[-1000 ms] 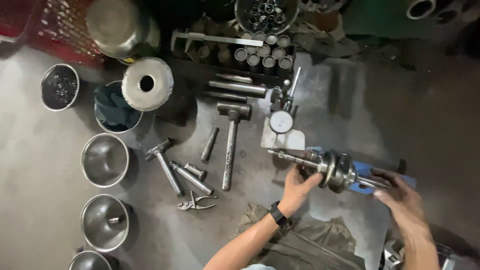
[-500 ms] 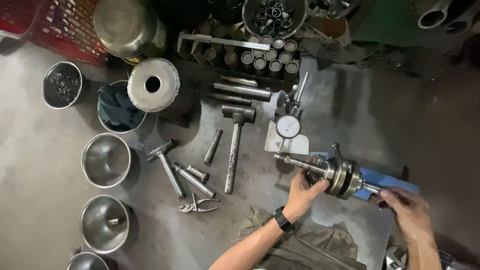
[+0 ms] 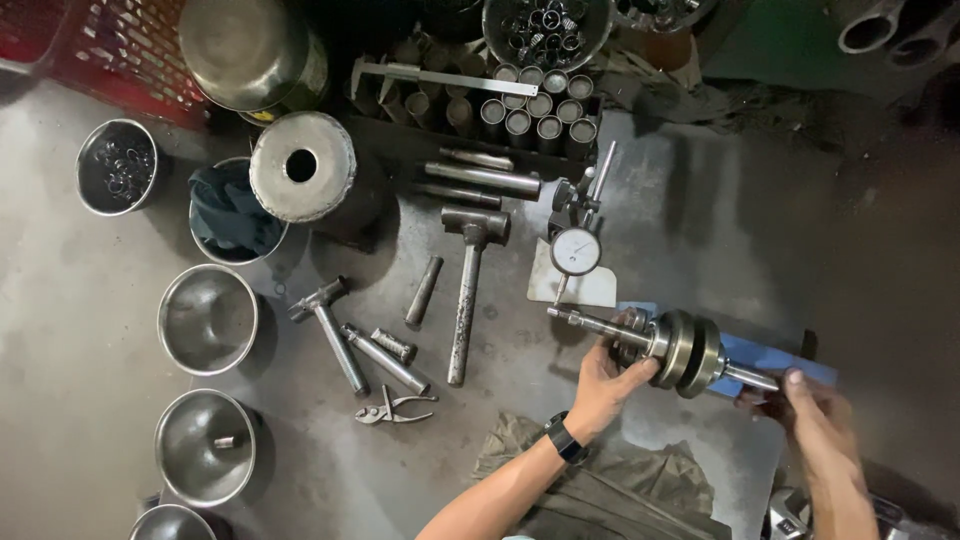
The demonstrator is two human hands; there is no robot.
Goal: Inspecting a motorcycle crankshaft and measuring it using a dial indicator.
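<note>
The left hand curls closed around the gear shaft near its discs; the right hand pinches the shaft's thin far end, fingers narrow.

One dial display is present: a dial gauge with a round white face and dark rim, standing on a pale base plate just above the shaft assembly, right of the long hammer. No packages, labels, signs or electronic screens are discernible on the floor.
</note>
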